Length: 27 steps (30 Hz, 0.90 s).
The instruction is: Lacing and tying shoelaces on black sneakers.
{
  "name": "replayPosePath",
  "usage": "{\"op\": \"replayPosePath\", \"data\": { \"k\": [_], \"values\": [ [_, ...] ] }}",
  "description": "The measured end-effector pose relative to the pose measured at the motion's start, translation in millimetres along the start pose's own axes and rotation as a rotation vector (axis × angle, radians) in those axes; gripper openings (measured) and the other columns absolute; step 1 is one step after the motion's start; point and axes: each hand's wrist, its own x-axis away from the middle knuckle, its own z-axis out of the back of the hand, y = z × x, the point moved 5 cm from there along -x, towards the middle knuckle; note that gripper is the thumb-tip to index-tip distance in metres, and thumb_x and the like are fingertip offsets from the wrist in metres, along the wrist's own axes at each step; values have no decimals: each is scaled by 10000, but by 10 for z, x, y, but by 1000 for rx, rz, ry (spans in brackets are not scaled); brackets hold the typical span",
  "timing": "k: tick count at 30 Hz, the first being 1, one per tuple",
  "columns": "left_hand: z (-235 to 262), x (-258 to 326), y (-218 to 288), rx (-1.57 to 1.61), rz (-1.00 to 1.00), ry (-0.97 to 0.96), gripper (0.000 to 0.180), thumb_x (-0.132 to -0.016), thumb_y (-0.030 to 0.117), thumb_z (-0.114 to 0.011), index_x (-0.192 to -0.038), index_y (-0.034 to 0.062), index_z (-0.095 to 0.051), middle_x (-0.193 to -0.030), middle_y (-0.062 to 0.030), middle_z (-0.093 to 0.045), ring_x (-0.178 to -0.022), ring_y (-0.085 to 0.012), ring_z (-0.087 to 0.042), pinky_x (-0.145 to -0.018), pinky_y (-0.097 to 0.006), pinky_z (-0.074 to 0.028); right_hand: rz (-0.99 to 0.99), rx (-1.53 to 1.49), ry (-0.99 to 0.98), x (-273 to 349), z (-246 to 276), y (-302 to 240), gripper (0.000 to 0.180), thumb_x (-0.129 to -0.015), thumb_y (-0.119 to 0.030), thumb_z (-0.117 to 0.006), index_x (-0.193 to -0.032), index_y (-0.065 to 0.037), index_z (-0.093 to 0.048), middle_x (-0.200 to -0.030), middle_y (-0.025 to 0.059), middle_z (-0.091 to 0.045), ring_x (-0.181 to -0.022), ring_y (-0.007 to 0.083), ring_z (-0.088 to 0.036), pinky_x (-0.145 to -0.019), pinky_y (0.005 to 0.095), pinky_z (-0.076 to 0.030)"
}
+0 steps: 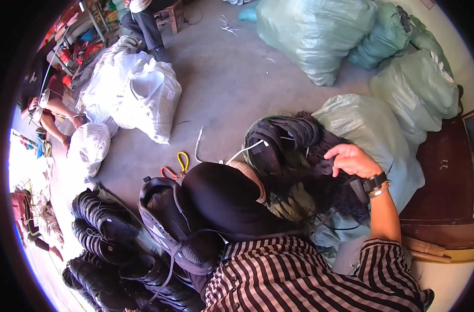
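A dark grey shoe [167,221] with mesh panels and a pale side mark rests on my left thigh. One grey lace [173,262] hangs from it toward the lower edge, and a thin dark lace stretches right across my lap. My right hand [351,160] is raised with its fingers loosely bent and apart, and nothing shows in them. Below it lies a tangled bundle of black laces [346,200], beside dark padded shoe parts [294,132] in a bag. Only a sliver of skin at the lower edge may be my left hand; its fingers are hidden.
Scissors [181,167] with yellow and red handles lie beyond my knee. Several black shoes [104,223] are piled at left. White sacks [143,99] stand farther off, and pale green sacks [320,36] line the right. Other people sit at the far left. A brown board [442,177] stands right.
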Motion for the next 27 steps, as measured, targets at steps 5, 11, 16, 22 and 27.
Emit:
{"op": "replayPosePath", "data": {
  "k": [5, 11, 16, 22, 27],
  "values": [
    [244, -306, -21, 56, 142, 34, 323, -828, 345, -551, -898, 39, -627, -533, 1, -543, -381, -134, -402, -372, -235, -299, 103, 403, 348, -313, 281, 210, 160, -817, -12, -551, -965, 7, -608, -681, 123, -632, -415, 31, -418, -378, 166, -265],
    [-887, 233, -18, -69, 83, -252, 382, -917, 177, -498, -1293, 110, -504, -705, 48, -565, -452, -36, -355, -386, -188, -291, 198, 432, 375, -477, 305, 107, 191, -823, -30, -544, -1002, -11, -608, -715, 85, -631, -458, 11, -397, -420, 175, -334],
    [-2031, 1915, 96, -17, -1, -461, 360, -866, 125, -625, -1220, 95, -563, -953, 30, -622, -557, -36, -444, -449, -162, -374, 289, -233, -149, -274, -572, -653, 328, -880, -34, -523, -1207, -15, -508, -948, 146, -659, -426, -15, -336, -378, 127, -263],
    [-2493, 2491, 177, -79, -111, -565, 283, -944, 128, -527, -1213, 44, -530, -874, 14, -605, -480, 5, -323, -385, -170, -227, 449, -536, -133, -394, -500, -668, 353, -894, -66, -535, -1244, -33, -496, -1013, 144, -630, -530, 48, -443, -446, 158, -347],
    [-2957, 3212, 131, -394, -393, -731, 251, -979, 206, -469, -1092, 14, -585, -559, 69, -406, -426, 5, -251, -371, -179, -177, 521, -913, -198, -244, -342, -952, 329, -939, -67, -477, -1265, -15, -477, -900, 70, -558, -454, 29, -341, -412, 172, -314]
  ]
}}
